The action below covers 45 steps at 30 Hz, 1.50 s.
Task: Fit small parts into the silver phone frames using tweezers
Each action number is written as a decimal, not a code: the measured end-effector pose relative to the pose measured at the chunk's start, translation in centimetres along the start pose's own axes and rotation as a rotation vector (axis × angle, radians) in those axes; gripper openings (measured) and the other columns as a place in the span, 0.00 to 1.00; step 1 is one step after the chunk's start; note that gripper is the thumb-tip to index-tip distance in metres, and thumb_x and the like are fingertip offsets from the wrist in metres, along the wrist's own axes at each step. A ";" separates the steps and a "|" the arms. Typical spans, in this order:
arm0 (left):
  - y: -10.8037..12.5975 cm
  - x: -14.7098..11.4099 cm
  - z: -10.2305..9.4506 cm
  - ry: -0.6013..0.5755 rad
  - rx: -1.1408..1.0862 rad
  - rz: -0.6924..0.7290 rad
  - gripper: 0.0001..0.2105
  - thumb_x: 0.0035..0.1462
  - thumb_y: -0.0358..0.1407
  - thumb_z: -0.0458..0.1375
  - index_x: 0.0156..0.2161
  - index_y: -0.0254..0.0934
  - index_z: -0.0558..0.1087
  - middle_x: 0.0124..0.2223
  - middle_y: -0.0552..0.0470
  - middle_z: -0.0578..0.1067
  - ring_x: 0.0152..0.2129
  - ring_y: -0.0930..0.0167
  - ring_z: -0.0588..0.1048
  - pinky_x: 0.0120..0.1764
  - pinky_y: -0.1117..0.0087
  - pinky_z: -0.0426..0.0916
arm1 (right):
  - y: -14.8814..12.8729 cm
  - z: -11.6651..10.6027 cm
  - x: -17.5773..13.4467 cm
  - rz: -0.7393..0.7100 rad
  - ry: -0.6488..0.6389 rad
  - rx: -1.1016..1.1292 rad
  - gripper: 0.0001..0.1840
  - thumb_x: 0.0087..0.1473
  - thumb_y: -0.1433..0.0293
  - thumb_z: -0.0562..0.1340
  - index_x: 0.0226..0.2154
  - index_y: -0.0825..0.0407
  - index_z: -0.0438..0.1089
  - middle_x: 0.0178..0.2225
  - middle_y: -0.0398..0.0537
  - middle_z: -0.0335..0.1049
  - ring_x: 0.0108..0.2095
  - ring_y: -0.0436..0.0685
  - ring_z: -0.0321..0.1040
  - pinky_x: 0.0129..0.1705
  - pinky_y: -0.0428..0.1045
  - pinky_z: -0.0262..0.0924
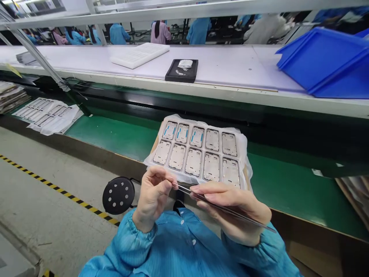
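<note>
A thin flat sheet (183, 189), seen almost edge-on, slants between my hands. My right hand (230, 206) is closed around it, fingers on top, and its far end sticks out past my wrist. With thumb and fingertips pinched, my left hand (158, 192) grips the sheet's left end; any small piece between those fingertips is too small to make out. Just beyond my hands lies a white moulded tray (201, 152) with two rows of metal phone frames (193, 161). Blue strips (197, 136) show on three frames in the back row, at the left.
A green bench (115, 132) carries the tray and, at left, a stack of similar trays (49, 113). On the shelf above are a black dish (182, 71) with white bits, a white foam tray (141, 55) and blue bins (325, 63). A black stool (118, 195) stands left. People work behind.
</note>
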State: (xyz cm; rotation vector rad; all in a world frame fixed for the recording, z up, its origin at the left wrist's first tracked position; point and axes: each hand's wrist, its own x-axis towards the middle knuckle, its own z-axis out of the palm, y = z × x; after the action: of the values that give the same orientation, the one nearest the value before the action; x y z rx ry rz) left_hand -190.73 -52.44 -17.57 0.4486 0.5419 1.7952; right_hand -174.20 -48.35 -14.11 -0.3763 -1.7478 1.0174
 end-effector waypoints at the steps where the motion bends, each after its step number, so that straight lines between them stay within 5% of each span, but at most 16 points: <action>1: 0.2 -0.4 -0.2 0.011 0.004 0.007 0.13 0.43 0.34 0.77 0.31 0.41 0.78 0.26 0.59 0.74 0.24 0.78 0.74 0.30 0.79 0.72 | -0.2 0.6 -0.2 -0.002 0.009 0.005 0.19 0.59 0.76 0.68 0.49 0.38 0.78 0.42 0.46 0.82 0.39 0.60 0.82 0.37 0.53 0.82; 8: 1.5 -2.1 -1.4 0.078 -0.003 -0.009 0.14 0.38 0.36 0.79 0.30 0.44 0.80 0.25 0.59 0.76 0.24 0.79 0.75 0.29 0.82 0.73 | -0.6 3.4 -1.0 -0.019 0.040 0.052 0.19 0.58 0.77 0.68 0.48 0.40 0.78 0.42 0.47 0.82 0.39 0.60 0.82 0.38 0.53 0.82; 17: 0.9 -2.0 -2.0 0.030 -0.112 -0.035 0.12 0.40 0.35 0.78 0.29 0.46 0.81 0.26 0.59 0.74 0.25 0.80 0.74 0.29 0.84 0.71 | -0.4 3.7 -1.0 -0.036 0.025 0.004 0.20 0.57 0.79 0.68 0.48 0.41 0.78 0.43 0.46 0.82 0.39 0.60 0.82 0.39 0.52 0.81; 23: -0.6 -0.8 -1.1 0.059 -0.097 -0.068 0.13 0.40 0.36 0.78 0.30 0.46 0.80 0.27 0.60 0.74 0.26 0.80 0.73 0.31 0.83 0.72 | 0.3 2.1 -0.9 -0.003 0.039 0.007 0.26 0.55 0.83 0.67 0.49 0.40 0.77 0.45 0.43 0.81 0.41 0.58 0.81 0.42 0.50 0.80; 29: -3.4 0.7 0.6 0.103 -0.012 -0.094 0.15 0.39 0.38 0.79 0.32 0.44 0.79 0.29 0.59 0.75 0.27 0.78 0.74 0.32 0.81 0.74 | 1.8 -1.8 0.0 0.028 0.092 0.040 0.25 0.51 0.85 0.69 0.45 0.41 0.79 0.42 0.41 0.82 0.37 0.57 0.82 0.41 0.48 0.81; 34: -9.5 6.0 0.7 0.157 0.256 -0.040 0.18 0.44 0.37 0.75 0.42 0.41 0.78 0.40 0.52 0.80 0.38 0.70 0.79 0.41 0.72 0.76 | 4.1 -9.0 0.6 0.058 0.166 0.059 0.19 0.52 0.82 0.70 0.42 0.42 0.80 0.40 0.44 0.83 0.36 0.59 0.82 0.39 0.49 0.81; 38: -18.3 15.3 0.1 0.062 0.998 0.048 0.05 0.55 0.30 0.62 0.39 0.35 0.76 0.41 0.45 0.79 0.41 0.65 0.79 0.46 0.63 0.74 | 6.3 -17.2 0.3 0.089 0.305 -0.024 0.14 0.51 0.81 0.72 0.36 0.47 0.80 0.37 0.47 0.83 0.35 0.62 0.82 0.37 0.51 0.82; 41: -25.0 21.9 0.6 -0.077 1.520 0.012 0.10 0.56 0.24 0.55 0.42 0.34 0.74 0.47 0.40 0.77 0.49 0.62 0.76 0.53 0.58 0.71 | 7.6 -22.5 -0.4 0.135 0.384 -0.104 0.11 0.49 0.79 0.74 0.34 0.48 0.80 0.36 0.48 0.83 0.35 0.63 0.82 0.36 0.53 0.83; 45: -31.6 26.1 2.1 -0.097 1.721 -0.057 0.20 0.55 0.27 0.59 0.53 0.28 0.69 0.57 0.31 0.71 0.60 0.52 0.66 0.63 0.47 0.59 | 8.4 -27.2 -1.2 0.190 0.434 -0.139 0.13 0.49 0.80 0.73 0.33 0.46 0.80 0.36 0.46 0.83 0.34 0.63 0.82 0.35 0.51 0.83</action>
State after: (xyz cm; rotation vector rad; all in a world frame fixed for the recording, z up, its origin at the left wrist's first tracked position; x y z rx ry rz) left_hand -172.02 -19.39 -33.16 1.5837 1.9285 0.8159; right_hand -151.43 -31.76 -18.43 -0.8017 -1.4086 0.8686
